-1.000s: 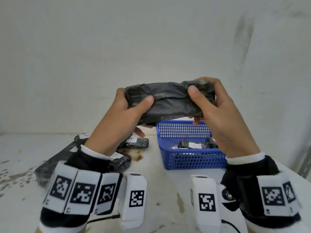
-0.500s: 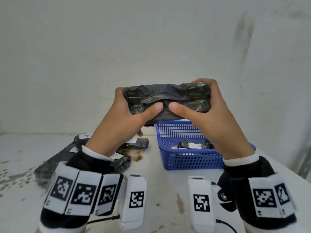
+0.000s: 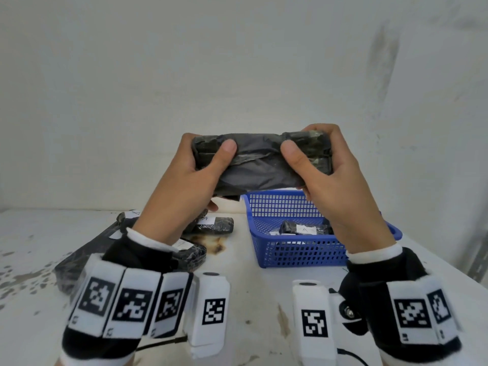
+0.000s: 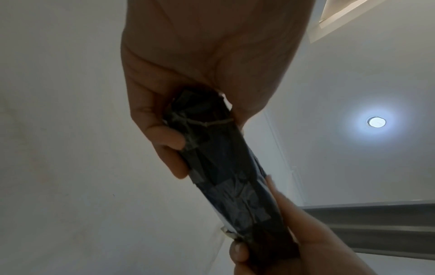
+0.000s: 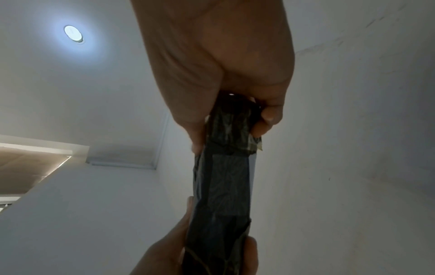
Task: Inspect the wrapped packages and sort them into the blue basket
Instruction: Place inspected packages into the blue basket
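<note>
From the head view, a stained white counter (image 3: pixel 250 299) is meeting a plain white wall. Both hands are holding a black wrapped package (image 3: pixel 260 165) level above the blue basket (image 3: pixel 298 249): left hand (image 3: pixel 184 191) and right hand (image 3: pixel 340 188) are curling round its ends. Labelled packages (image 3: pixel 303 229) are lying inside the basket, others (image 3: pixel 211 224) beside it.

The left wrist view is adding a ceiling light (image 4: pixel 376 121) and crinkled tape.

The right wrist view is showing fingers (image 5: pixel 268 117) pinching the taped end.
</note>
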The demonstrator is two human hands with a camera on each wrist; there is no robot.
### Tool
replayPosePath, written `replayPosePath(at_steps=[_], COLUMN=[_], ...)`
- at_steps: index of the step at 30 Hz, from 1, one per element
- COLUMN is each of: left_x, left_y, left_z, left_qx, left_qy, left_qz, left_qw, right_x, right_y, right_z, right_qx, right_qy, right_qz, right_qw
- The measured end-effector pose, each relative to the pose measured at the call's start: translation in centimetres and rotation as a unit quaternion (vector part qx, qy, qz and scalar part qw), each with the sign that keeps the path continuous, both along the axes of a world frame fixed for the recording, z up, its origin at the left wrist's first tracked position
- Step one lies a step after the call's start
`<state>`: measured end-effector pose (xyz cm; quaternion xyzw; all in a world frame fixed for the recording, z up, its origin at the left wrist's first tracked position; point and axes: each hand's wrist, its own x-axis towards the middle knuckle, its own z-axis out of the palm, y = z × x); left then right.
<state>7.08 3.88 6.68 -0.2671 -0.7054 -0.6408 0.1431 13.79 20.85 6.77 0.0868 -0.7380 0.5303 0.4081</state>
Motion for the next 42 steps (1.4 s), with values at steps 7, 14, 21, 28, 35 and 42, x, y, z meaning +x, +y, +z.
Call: replayPosePath(at_steps=[7, 14, 21, 28, 35, 42], left_x=[-0.3, -0.4, -0.8, -0.2, -0.6, 0.0], left_y=[-0.4, -0.6, -1.1, -0.7, -0.3, 0.0], left_z=[0.2, 0.7, 0.6, 0.8, 0.5, 0.4], left_qx=[-0.005, 0.07, 0.039, 0.025, 0.037, 0.002], left_qy=[-0.067, -0.07, -0.09, -0.089, -0.068, -0.056], left_qz=[-0.011, -0.077, -0.083, -0.093, -0.064, -0.049], left_qw=[0.998, 0.992, 0.992, 0.991, 0.995, 0.997], right_x=[0.0, -0.1, -0.1, -0.2, 0.1, 0.3], right_y=[0.6, 1.4, 2.1, 2.0, 2.2, 1.3], right_z=[0.0, 0.1, 0.2, 0.3, 0.4, 0.2], right_qx=[0.066, 0.004, -0.029, -0.045, -0.065, -0.035], right_qy=[-0.05, -0.057, -0.067, -0.048, -0.037, -0.021], right_qz=[-0.037, 0.001, 0.02, 0.025, 0.035, 0.005], right_qw=[0.996, 0.998, 0.997, 0.998, 0.997, 0.999])
